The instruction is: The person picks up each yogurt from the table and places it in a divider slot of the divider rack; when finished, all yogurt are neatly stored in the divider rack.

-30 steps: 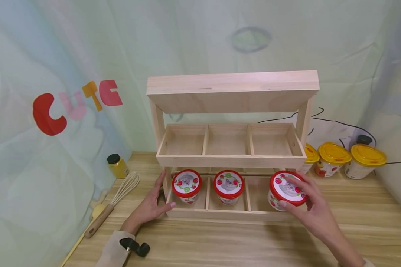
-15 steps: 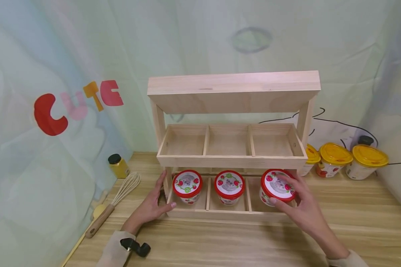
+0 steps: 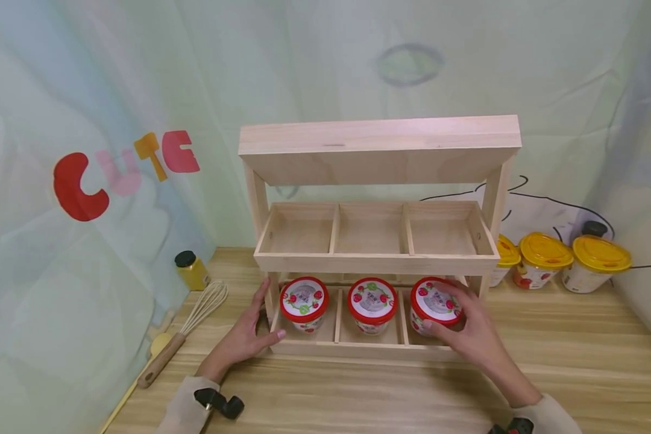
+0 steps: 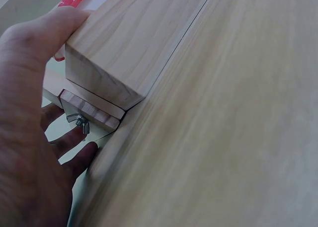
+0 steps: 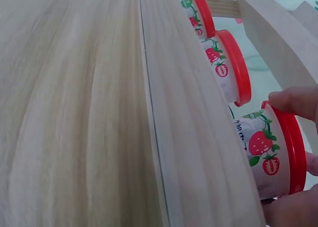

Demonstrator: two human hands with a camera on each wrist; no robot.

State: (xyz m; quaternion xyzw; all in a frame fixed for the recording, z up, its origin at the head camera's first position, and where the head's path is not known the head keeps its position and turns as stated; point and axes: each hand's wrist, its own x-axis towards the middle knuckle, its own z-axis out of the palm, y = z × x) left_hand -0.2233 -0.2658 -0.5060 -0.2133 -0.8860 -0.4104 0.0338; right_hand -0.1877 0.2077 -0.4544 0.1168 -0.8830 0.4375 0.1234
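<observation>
Your right hand (image 3: 474,337) is gripping the red-lidded strawberry cup (image 3: 433,304) from its 4 o'clock side, the cup standing upright in the bottom tier's rightmost compartment. Your left hand (image 3: 244,334), well apart at 9 o'clock, is resting open-fingered against the wooden rack (image 3: 377,262), thumb on its front corner.

Staged kitchen corner: whisk (image 3: 192,323), spice jar (image 3: 191,270), cartoon backdrop (image 3: 125,169).

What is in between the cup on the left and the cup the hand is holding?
Another red-lidded strawberry cup, in the middle box of the bottom shelf. The head view shows it between the left cup and the cup the right hand holds.
</observation>
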